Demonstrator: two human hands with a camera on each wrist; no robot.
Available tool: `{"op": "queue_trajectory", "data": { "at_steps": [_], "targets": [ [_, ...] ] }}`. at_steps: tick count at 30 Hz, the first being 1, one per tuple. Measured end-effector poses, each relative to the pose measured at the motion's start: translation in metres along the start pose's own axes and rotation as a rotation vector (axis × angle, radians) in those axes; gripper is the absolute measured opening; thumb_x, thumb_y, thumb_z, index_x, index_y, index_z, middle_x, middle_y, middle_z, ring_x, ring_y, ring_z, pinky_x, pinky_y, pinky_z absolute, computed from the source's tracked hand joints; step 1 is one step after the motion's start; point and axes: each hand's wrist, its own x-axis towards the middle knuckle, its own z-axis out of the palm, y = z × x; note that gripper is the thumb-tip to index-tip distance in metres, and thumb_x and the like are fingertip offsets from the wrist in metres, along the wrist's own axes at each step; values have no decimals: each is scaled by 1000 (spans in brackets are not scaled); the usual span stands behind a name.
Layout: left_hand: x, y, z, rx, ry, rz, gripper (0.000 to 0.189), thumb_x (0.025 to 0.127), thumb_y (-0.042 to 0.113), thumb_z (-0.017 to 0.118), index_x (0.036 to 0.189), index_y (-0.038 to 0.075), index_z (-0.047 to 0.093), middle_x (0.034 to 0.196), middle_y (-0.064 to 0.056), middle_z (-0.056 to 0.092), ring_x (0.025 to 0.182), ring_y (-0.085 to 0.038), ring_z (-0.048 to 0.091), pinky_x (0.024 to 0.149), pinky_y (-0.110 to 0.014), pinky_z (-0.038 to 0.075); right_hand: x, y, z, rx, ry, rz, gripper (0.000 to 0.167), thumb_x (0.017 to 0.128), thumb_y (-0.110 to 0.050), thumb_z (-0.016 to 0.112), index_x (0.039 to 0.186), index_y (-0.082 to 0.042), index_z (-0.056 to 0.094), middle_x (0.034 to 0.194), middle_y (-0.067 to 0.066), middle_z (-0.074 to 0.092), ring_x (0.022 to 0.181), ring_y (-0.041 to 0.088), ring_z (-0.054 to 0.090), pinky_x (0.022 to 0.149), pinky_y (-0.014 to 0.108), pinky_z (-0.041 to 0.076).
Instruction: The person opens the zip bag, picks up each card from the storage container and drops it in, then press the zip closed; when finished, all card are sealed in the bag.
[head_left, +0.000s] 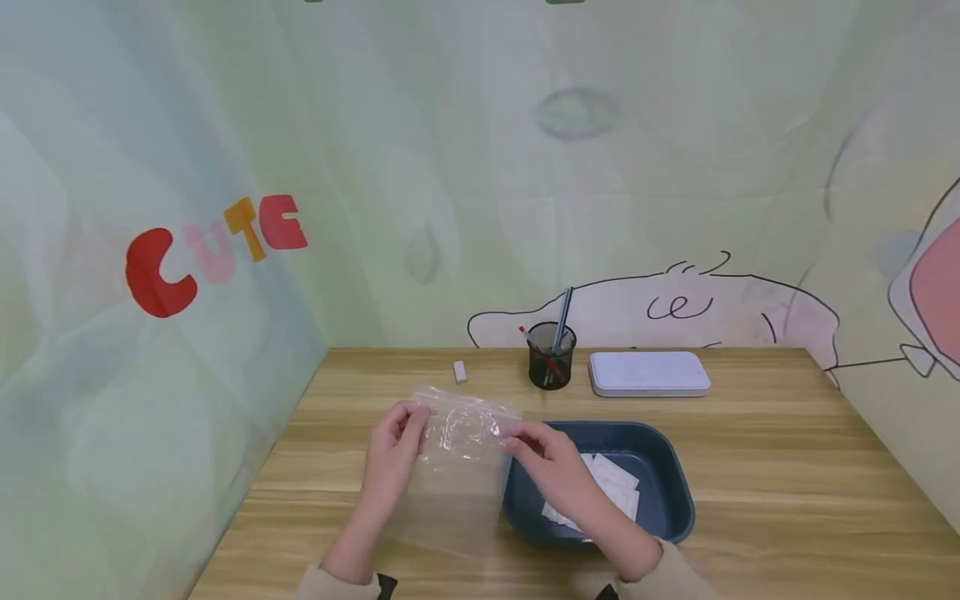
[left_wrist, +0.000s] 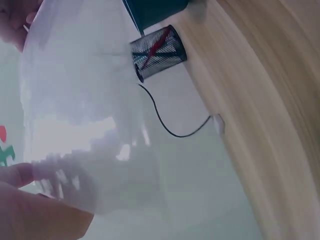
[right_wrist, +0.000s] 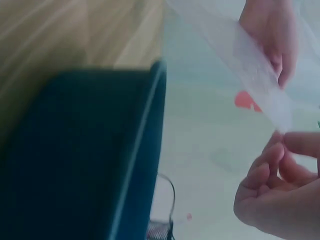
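A clear zip-lock bag [head_left: 465, 467] hangs between both hands over the table, its zip strip along the top. The left hand [head_left: 393, 442] pinches the bag's upper left corner between thumb and fingers. At the upper right edge, the right hand [head_left: 558, 467] pinches it the same way, the fingertips together in the right wrist view. Under the right forearm stands a dark blue tray [head_left: 667, 492] with several white packets [head_left: 615, 475] in it, partly hidden by that hand. The bag looks flat, and the table shows through it.
Toward the table's back edge stand a black mesh pen holder [head_left: 551, 358] with pens and a white case [head_left: 649, 374]. A small white eraser-like block [head_left: 460, 372] lies left of them. A printed curtain [head_left: 450, 167] hangs behind and to the left.
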Motion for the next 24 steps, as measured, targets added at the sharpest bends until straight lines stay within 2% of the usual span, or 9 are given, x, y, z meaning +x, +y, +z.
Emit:
{"op": "queue_trajectory", "data": {
  "at_steps": [3, 7, 9, 11, 14, 17, 21, 24],
  "targets": [
    [-7, 3, 13, 35, -13, 69, 21, 101, 19, 51, 92, 2, 61, 67, -4, 46, 58, -12, 42, 49, -21, 36, -8, -1, -15, -39, 1, 18, 26, 97, -25, 58, 116, -11, 67, 111, 2, 66, 97, 18, 59, 83, 27, 52],
    [-19, 7, 27, 116, -67, 157, 23, 101, 26, 49, 87, 10, 58, 70, 0, 48, 60, -13, 44, 50, -23, 40, -19, -7, -31, -66, 14, 46, 29, 95, -36, 58, 112, -14, 67, 101, 0, 67, 90, 20, 59, 77, 30, 54],
    [-24, 9, 32, 183, -90, 255, 20, 101, 24, 50, 86, 13, 58, 71, 4, 49, 61, -12, 45, 50, -23, 42, -24, -12, -39, -87, 11, 43, 29, 95, -40, 57, 108, -17, 68, 96, -2, 66, 87, 21, 59, 75, 31, 54],
    [-27, 13, 36, 269, -98, 386, 15, 100, 20, 53, 86, 16, 58, 71, 8, 49, 61, -9, 45, 50, -21, 42, -28, -16, -46, -143, -8, 14, 27, 96, -42, 55, 106, -21, 69, 93, -4, 66, 83, 19, 58, 70, 29, 53],
    [-28, 20, 42, 397, -84, 612, 10, 96, 15, 57, 86, 15, 58, 73, 11, 47, 63, -5, 44, 51, -18, 42, -33, -21, -57, -242, -47, -56, 20, 96, -40, 56, 102, -26, 69, 87, -6, 65, 73, 17, 55, 59, 26, 49],
    [-25, 28, 45, 495, -79, 775, 9, 93, 13, 57, 84, 14, 59, 76, 11, 51, 67, -4, 47, 56, -17, 45, -37, -21, -66, -282, -110, -94, 15, 95, -37, 59, 100, -29, 70, 84, -6, 65, 67, 15, 53, 53, 23, 45],
    [-20, 35, 48, 567, -107, 921, 9, 87, 13, 55, 79, 14, 59, 78, 8, 55, 73, -8, 50, 63, -19, 46, -39, -15, -70, -227, -237, -102, 12, 95, -30, 61, 101, -26, 70, 83, -5, 65, 68, 14, 54, 56, 23, 48],
    [-17, 38, 50, 613, -106, 983, 9, 85, 16, 56, 78, 14, 61, 79, 6, 57, 77, -12, 50, 66, -24, 44, -40, -9, -66, -173, -309, -106, 11, 95, -27, 60, 101, -23, 69, 84, -3, 66, 72, 14, 57, 60, 25, 51]
  ]
}}
